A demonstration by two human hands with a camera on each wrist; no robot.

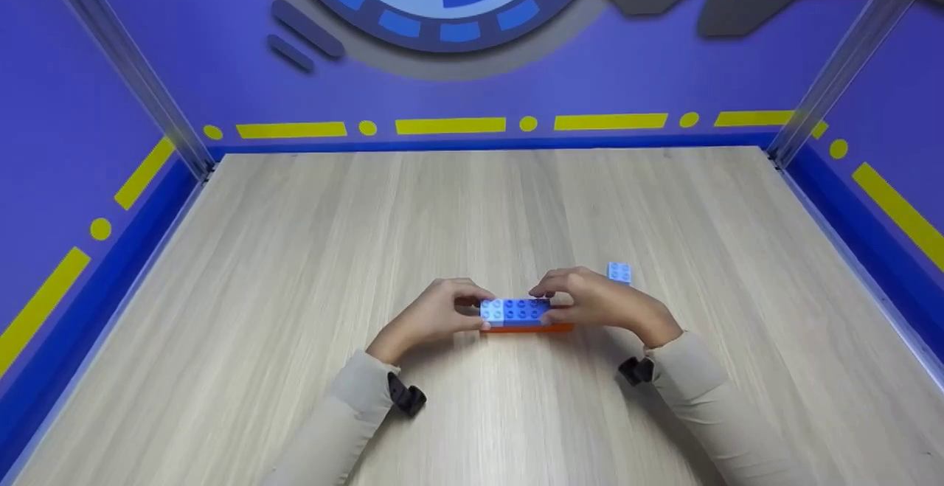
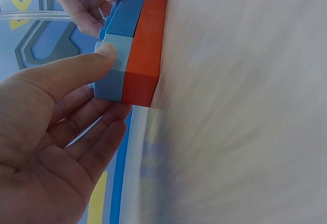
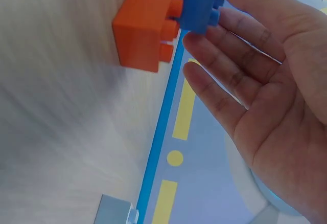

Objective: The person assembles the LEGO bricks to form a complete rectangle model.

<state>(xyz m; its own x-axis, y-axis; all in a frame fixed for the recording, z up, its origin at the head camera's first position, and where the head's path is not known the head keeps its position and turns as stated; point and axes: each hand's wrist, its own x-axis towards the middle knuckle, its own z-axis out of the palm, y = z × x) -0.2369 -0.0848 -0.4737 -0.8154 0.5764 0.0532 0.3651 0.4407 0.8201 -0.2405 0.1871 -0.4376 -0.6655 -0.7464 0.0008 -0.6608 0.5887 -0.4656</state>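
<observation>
An orange-red toy building brick (image 2: 145,55), long and studded, lies on the wooden table. On top of it sit a light blue brick (image 1: 492,309) at the left end and a darker blue brick (image 1: 521,310) beside it. My left hand (image 1: 439,313) pinches the light blue brick, thumb on the near side and fingers at the far side. At the right end, my right hand (image 1: 597,300) holds the darker blue brick between thumb and fingers. Several orange studs (image 3: 168,30) show bare past the blue brick in the right wrist view.
A loose light blue brick (image 1: 619,272) with several studs lies on the table (image 1: 369,228) just beyond my right hand. Blue-purple walls with yellow dashes (image 1: 450,126) stand along the back and both sides. Black straps (image 1: 405,395) circle both sleeves.
</observation>
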